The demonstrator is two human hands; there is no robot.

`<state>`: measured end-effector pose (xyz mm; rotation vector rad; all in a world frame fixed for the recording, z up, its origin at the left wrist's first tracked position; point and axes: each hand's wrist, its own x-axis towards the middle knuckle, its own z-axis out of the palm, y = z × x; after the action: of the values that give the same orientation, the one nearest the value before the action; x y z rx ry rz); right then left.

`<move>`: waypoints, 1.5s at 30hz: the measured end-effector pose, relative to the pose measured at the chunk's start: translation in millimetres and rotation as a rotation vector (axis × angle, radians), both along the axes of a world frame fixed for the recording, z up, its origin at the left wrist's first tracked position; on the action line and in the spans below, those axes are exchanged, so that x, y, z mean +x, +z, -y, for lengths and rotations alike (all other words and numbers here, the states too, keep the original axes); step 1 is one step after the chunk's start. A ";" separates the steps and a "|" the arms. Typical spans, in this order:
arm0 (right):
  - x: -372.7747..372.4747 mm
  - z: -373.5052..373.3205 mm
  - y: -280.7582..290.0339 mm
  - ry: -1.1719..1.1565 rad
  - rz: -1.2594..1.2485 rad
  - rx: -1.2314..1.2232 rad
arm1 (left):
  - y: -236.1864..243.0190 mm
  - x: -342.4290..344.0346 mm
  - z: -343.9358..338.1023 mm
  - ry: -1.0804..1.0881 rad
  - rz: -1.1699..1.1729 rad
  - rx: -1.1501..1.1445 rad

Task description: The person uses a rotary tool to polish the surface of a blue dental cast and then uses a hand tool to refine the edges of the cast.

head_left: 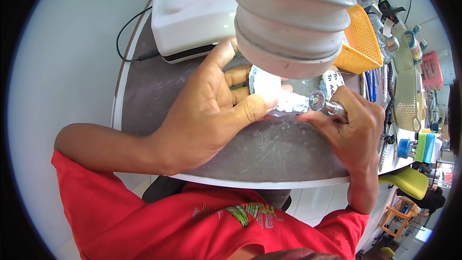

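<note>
The person's left hand point(207, 115) pinches a white dental cast point(265, 83) between the thumb on its near side and the fingers behind it; the cast is held up over the grey tabletop point(231, 163), just below the open end of a ribbed white hose point(293, 14), and its middle is washed out by bright light; the right hand point(358, 120) is closed around a slim metal handpiece point(335, 109), thumb and forefinger gripping it near its front, with a small round disc point(316, 100) at its tip; the disc stands right by the cast's right end, though whether the two touch cannot be told

Beyond the right hand, a second cast point(333, 81) with dark handwriting lies partly hidden; a yellow basket point(365, 43) stands behind it, and several pens point(369, 85) lie to its right, near a coiled black cord point(390, 101); a white machine point(197, 14) sits at the far left of the tabletop, with a black cable point(119, 43) looping beside it
</note>
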<state>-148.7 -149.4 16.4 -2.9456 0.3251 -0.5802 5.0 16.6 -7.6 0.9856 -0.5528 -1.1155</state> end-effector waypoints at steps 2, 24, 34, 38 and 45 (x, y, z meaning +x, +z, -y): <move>-0.1 0.1 0.0 -0.008 0.002 0.002 | -0.6 -2.6 -1.4 0.025 0.059 -0.037; 0.9 3.3 -5.8 -0.022 -0.013 -0.008 | -1.4 -3.2 -7.0 -0.015 0.162 0.002; -26.3 16.4 10.1 -0.092 0.216 0.124 | -5.1 -3.0 -3.1 0.042 0.353 -0.017; -53.6 27.2 13.1 -0.211 0.448 0.330 | 0.7 3.9 -0.7 0.000 0.837 0.052; -87.2 28.6 32.9 -0.237 0.641 0.623 | 9.4 -0.4 -14.1 0.177 1.388 0.069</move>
<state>-235.9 -178.1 49.3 -2.0166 0.6360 -1.1542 4.6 30.7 1.8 1.7691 -1.4781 -0.1291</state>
